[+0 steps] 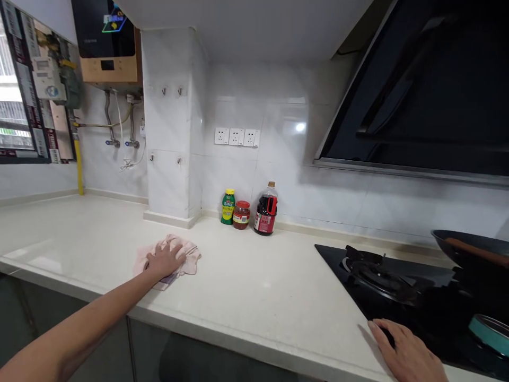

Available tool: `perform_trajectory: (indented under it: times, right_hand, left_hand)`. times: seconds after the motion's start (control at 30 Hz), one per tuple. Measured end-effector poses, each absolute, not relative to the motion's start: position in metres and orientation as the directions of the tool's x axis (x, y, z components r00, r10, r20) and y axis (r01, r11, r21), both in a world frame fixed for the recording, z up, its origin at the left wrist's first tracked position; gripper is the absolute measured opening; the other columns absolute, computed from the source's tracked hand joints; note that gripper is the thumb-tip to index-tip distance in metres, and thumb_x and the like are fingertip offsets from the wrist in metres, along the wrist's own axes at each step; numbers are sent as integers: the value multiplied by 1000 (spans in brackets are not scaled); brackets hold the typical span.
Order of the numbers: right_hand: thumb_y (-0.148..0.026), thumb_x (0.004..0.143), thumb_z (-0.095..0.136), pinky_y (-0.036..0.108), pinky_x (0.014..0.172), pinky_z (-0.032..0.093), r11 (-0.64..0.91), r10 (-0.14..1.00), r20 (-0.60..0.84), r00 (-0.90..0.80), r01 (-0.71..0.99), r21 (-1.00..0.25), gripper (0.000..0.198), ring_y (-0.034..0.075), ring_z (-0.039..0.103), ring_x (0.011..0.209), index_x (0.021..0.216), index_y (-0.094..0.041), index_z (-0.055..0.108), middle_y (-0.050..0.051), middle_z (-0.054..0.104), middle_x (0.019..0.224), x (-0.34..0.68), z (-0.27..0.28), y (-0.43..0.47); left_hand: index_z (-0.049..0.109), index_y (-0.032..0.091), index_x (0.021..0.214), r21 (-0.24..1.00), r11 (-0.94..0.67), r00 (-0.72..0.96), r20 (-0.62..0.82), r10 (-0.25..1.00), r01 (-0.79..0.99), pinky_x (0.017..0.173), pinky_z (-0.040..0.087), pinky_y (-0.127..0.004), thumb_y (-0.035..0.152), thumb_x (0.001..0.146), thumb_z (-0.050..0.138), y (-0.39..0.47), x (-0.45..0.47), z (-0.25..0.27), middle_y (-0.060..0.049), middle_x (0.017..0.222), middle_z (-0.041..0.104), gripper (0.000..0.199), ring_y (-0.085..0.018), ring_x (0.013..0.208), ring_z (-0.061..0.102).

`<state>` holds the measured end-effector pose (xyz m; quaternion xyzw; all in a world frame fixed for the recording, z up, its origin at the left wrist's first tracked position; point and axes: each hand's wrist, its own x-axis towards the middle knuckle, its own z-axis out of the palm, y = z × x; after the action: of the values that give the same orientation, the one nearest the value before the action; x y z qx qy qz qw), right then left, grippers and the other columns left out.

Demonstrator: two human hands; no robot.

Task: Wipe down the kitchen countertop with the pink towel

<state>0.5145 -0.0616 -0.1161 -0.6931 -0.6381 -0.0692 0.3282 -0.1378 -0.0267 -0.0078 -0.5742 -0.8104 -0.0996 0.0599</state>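
On the pale countertop [254, 297], a crumpled pink cloth [191, 260] lies left of the middle. My left hand [165, 261] presses down on it from above, its fingers bent into the folds. A darker purplish patch of fabric shows under the wrist. At the lower right, my right hand [409, 353] rests at the front corner of the black gas stove [334, 260], holding nothing visible. Its thumb is apart from the fingers, and the lower part of the hand is cut off by the frame.
Against the back wall stand a green bottle with a yellow cap [228, 207], a red-lidded jar [241, 215] and a large dark sauce bottle [265, 212]. A wok [449, 244] sits on the stove, near a teal-rimmed round object [491, 333]. The range hood [429, 101] slants overhead.
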Motion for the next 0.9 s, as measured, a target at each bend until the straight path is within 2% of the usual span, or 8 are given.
perform_trajectory:
  times: [0.1,0.23,0.43,0.63,0.8,0.9]
  right_hand:
    - [-75,87,28,57,97,42,54,832,527,174,920,-388,63,35,56,110,107,-29,66,6,62,118,513,-113,-63]
    - [-75,90,30,55,97,42,88,801,572,174,912,-400,63,34,57,110,101,-27,68,7,63,118,508,-108,-68]
    - [-74,94,27,54,99,42,107,706,673,222,906,-411,68,35,54,114,97,-23,72,10,61,122,501,-98,-75]
    - [-72,98,26,53,105,36,135,594,740,315,868,-478,67,34,51,118,100,-21,70,9,62,123,492,-86,-81]
    - [-70,99,28,51,103,36,150,572,728,378,825,-545,63,33,52,117,98,-23,70,9,63,120,490,-81,-84]
    - [-70,99,27,52,101,36,120,575,706,414,810,-573,64,33,52,116,99,-23,70,10,62,122,491,-79,-84]
  left_hand:
    - [46,37,146,57,261,-267,220,938,964,102,27,-70,56,93,36,-25,-106,-15,-11,157,38,57,-45,143,27]
    - [44,41,147,10,85,-85,220,972,996,105,25,-68,60,92,38,-17,-38,-23,-9,157,39,58,-41,144,28]
    - [40,45,148,19,-125,120,184,976,992,106,24,-66,68,91,34,29,88,-26,-7,158,38,62,-41,144,27]
    - [41,41,148,58,-174,163,160,974,983,107,21,-66,69,89,31,91,193,-20,-8,161,32,66,-43,142,27]
    - [41,35,149,85,-183,171,128,977,979,106,21,-68,69,87,32,119,262,-17,-11,161,30,71,-47,141,27]
    - [40,35,149,100,-245,234,109,966,964,107,19,-68,69,87,33,114,299,-19,-10,163,27,71,-46,142,26]
